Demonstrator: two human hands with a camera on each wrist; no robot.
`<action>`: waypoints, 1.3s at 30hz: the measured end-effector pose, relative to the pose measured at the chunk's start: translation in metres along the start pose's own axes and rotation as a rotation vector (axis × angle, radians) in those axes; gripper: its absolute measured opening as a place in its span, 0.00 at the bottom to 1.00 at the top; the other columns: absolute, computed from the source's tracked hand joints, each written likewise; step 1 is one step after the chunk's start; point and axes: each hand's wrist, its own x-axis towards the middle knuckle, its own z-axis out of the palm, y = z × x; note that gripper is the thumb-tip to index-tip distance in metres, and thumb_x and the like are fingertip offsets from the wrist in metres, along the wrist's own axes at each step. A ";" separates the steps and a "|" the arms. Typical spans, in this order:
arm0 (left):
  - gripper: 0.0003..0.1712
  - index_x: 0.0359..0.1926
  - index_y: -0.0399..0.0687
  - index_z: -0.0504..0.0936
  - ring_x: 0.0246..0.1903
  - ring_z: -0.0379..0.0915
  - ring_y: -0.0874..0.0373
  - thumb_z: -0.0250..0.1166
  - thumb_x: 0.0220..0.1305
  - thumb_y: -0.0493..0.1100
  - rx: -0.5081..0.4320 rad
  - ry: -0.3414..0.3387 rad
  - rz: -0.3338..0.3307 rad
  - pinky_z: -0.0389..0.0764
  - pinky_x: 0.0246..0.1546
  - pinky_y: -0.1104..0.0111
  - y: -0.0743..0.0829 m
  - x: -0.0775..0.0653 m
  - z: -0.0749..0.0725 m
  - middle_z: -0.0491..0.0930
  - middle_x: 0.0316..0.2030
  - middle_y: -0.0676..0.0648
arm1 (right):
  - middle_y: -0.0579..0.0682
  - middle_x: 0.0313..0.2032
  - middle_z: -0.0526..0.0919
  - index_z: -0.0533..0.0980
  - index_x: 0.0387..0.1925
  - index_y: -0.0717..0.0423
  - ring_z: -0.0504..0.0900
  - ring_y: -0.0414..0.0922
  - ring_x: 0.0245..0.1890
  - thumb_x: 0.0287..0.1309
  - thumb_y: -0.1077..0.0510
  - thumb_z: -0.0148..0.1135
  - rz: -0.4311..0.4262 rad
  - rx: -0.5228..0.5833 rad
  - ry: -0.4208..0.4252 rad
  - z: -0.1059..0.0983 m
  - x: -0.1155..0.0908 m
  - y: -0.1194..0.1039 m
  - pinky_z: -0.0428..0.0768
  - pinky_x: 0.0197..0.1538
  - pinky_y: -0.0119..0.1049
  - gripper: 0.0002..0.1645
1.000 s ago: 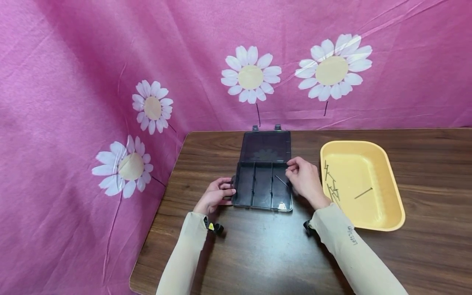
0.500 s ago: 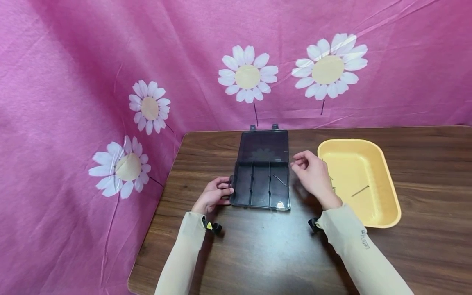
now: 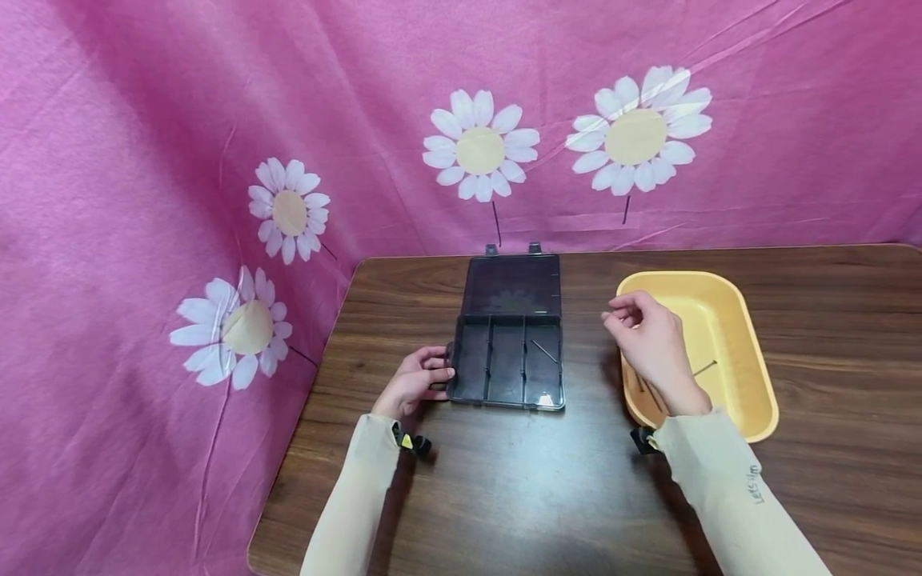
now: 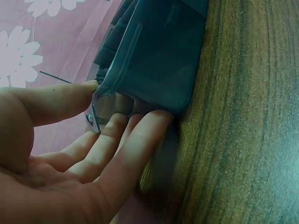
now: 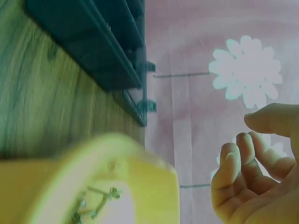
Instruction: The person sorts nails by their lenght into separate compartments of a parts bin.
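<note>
A dark translucent organizer box [image 3: 470, 360] lies on the table with its lid folded back. One long screw [image 3: 544, 350] rests slantwise in its right compartment. My left hand [image 3: 412, 382] holds the box's left side, thumb on the upper rim and fingers low against the wall, as the left wrist view shows. Over the left part of a yellow tray [image 3: 758, 352] hovers my right hand [image 3: 651, 340], its fingers loosely curled and nothing between them. Several screws [image 5: 98, 203] lie in the tray, partly hidden by this hand in the head view; another screw [image 3: 704, 368] lies mid-tray.
The box's lid [image 3: 513, 286] lies toward the back edge of the wooden table [image 3: 504, 488]. Behind the table hangs a pink cloth [image 3: 389, 120] with printed daisies. The tray stands to the right of the box.
My right hand has moved right, away from the box's right compartment and over the tray. The screw in that compartment is no longer near its fingers. My left hand stays at the box.
</note>
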 end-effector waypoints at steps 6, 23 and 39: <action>0.29 0.64 0.39 0.66 0.35 0.78 0.59 0.62 0.62 0.29 0.013 -0.019 0.000 0.85 0.29 0.64 0.000 0.000 -0.002 0.76 0.52 0.36 | 0.55 0.32 0.83 0.79 0.39 0.61 0.69 0.23 0.25 0.58 0.57 0.60 0.010 -0.030 0.032 -0.016 -0.002 0.009 0.68 0.31 0.19 0.12; 0.30 0.63 0.41 0.67 0.34 0.78 0.59 0.63 0.60 0.29 -0.005 0.008 -0.021 0.85 0.28 0.64 0.002 0.000 -0.002 0.78 0.47 0.42 | 0.21 0.23 0.68 0.79 0.39 0.62 0.64 0.17 0.23 0.57 0.55 0.61 0.064 -0.156 0.091 -0.064 -0.010 0.054 0.65 0.35 0.24 0.14; 0.29 0.63 0.41 0.68 0.35 0.78 0.58 0.63 0.60 0.29 0.003 0.011 -0.026 0.85 0.29 0.63 -0.001 0.001 0.000 0.78 0.47 0.42 | 0.67 0.38 0.81 0.74 0.43 0.69 0.77 0.62 0.37 0.55 0.59 0.56 0.103 -0.303 -0.103 -0.064 -0.023 0.087 0.71 0.36 0.46 0.18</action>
